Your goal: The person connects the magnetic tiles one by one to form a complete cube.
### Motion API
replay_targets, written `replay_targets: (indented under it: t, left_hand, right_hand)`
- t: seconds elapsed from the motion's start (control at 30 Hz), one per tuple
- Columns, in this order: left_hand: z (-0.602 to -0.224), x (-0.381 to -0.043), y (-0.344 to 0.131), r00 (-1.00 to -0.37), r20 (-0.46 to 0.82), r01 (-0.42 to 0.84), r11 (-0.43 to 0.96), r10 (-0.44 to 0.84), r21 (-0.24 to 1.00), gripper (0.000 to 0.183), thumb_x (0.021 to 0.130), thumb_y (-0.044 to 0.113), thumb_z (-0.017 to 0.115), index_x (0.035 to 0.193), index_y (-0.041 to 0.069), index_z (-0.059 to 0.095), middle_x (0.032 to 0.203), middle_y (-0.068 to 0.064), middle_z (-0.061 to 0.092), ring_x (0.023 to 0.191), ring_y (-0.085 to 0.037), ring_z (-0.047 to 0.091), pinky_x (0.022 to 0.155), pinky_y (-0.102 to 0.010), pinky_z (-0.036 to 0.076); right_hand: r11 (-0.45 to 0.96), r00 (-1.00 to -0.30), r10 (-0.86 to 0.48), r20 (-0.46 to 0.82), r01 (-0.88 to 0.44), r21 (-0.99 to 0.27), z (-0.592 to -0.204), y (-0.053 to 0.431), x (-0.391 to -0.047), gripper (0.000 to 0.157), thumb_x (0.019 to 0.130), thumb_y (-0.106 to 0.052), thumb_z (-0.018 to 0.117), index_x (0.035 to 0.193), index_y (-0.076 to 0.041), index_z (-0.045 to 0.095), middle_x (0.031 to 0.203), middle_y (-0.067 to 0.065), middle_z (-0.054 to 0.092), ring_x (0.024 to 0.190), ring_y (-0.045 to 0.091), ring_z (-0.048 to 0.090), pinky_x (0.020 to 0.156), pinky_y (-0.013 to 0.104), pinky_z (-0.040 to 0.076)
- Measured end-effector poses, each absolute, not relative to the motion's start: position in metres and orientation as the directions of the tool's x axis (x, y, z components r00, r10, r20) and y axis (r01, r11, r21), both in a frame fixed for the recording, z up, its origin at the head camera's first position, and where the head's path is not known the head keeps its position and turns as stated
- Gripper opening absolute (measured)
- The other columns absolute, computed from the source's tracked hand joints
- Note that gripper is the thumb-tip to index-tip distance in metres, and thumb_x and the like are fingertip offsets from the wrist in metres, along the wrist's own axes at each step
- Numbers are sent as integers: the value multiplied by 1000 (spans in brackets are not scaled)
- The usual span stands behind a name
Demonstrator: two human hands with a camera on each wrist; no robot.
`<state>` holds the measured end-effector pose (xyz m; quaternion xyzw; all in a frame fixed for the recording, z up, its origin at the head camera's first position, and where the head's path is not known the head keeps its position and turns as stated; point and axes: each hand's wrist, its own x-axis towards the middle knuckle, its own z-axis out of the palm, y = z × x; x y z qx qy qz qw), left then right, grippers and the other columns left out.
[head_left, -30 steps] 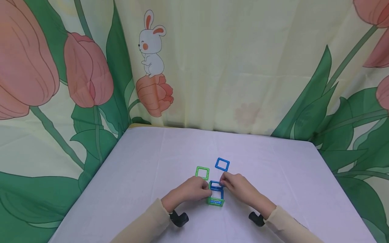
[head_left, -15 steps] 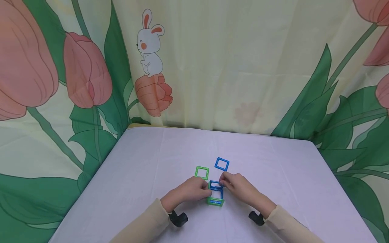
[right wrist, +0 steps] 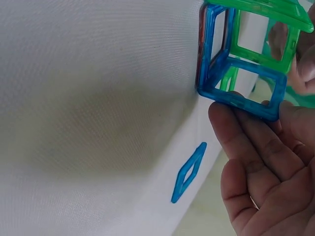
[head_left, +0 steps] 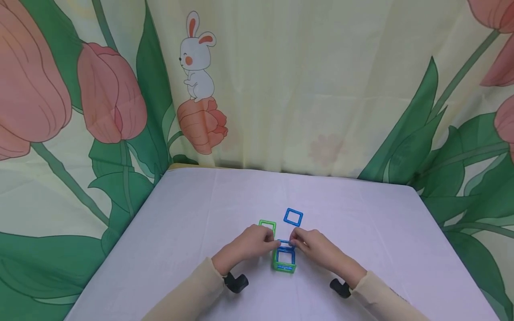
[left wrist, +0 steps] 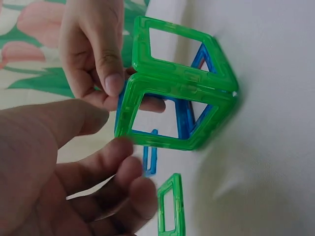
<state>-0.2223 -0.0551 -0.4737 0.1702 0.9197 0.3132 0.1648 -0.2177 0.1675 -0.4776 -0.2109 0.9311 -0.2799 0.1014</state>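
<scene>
Square see-through magnetic tiles stand joined as a box. Its near green tile (head_left: pixel 285 264) and left green tile (left wrist: pixel 162 140) are upright, and the far side is a blue tile (right wrist: pixel 246 104). My right hand (head_left: pixel 315 246) pinches that far blue tile, thumb on one face and fingers on the other. My left hand (head_left: pixel 252 241) is at the box's far left corner. In the left wrist view its index fingertip meets the green edge, while the thumb lies slightly apart from it. The right-hand fingers are partly hidden behind the tile.
A loose green tile (head_left: pixel 267 221) lies behind the left hand, partly covered by it. Farther back rests a loose blue tile (head_left: pixel 301 219). Both lie flat on the white tablecloth (head_left: pixel 225 196). A printed curtain (head_left: pixel 281 89) hangs at the table's back edge.
My left hand has slid away from the body along the box's left side to its far corner, now overlapping the loose green tile. The right hand has stayed in place.
</scene>
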Motion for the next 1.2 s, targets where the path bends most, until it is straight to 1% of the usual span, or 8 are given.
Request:
replay_targets:
  t: [0.23,0.37,0.5,0.63,0.7,0.8,1.07,1.2]
  left_hand:
    - [-479,-235,-51,-879,-138,281,729,457,625,16,96,31,74,108,20,72,87,8,60,77,-9,55,62,-22,49]
    - [-480,-235,-53,-876,-156,268,731,456,627,12,97,30,73,103,21,75,84,9,62,77,-9,56,61,-23,49]
    - [-479,-233,-55,-884,-171,237,733,434,637,12,96,31,74,102,21,75,84,9,64,76,-8,58,61,-23,51]
    - [-480,-232,-56,-893,-166,230,741,418,631,12,95,31,75,101,21,76,83,9,65,74,-8,59,60,-23,51]
    - [-479,-231,-57,-899,-160,229,749,408,622,12,94,31,77,100,21,77,81,10,65,72,-8,58,59,-23,51]
    - [-477,-229,-58,-906,-153,231,764,395,603,12,92,31,78,97,20,78,78,10,64,69,-8,58,58,-23,50]
    - [-470,-223,-63,-903,-166,242,788,396,566,12,90,28,76,81,21,73,65,9,62,61,-9,53,54,-24,42]
    - [-469,-218,-62,-901,-203,201,785,383,586,14,87,25,75,76,19,69,62,8,64,61,-10,53,55,-25,40]
  right_hand:
    - [729,-861,-506,-53,-394,-560,-475,174,-224,13,105,-22,60,111,-15,69,99,-5,73,87,8,62,83,31,56]
    - [762,-889,-457,11,-398,-511,-475,177,-237,14,104,-20,62,111,-13,72,100,-2,75,89,11,64,84,35,57]
    - [831,-904,-424,60,-415,-372,-479,181,-250,17,99,-18,70,114,-14,74,110,3,73,98,20,68,92,44,57]
    - [878,-907,-420,33,-415,-239,-486,187,-258,25,96,-20,73,121,-17,75,119,9,66,105,27,67,96,50,56]
    - [890,-914,-406,8,-397,-225,-490,189,-260,27,96,-21,73,123,-18,75,119,10,64,105,27,66,96,49,57]
    - [905,-924,-381,-4,-372,-208,-495,191,-262,24,95,-22,75,118,-18,76,117,9,64,102,25,65,93,47,57]
    - [920,-926,-373,62,-378,-108,-502,197,-262,13,85,-24,85,89,-21,73,111,6,65,96,22,60,82,41,57]
    - [914,-919,-385,83,-393,-105,-501,198,-260,12,86,-24,84,87,-20,72,111,7,70,97,23,61,82,41,57]
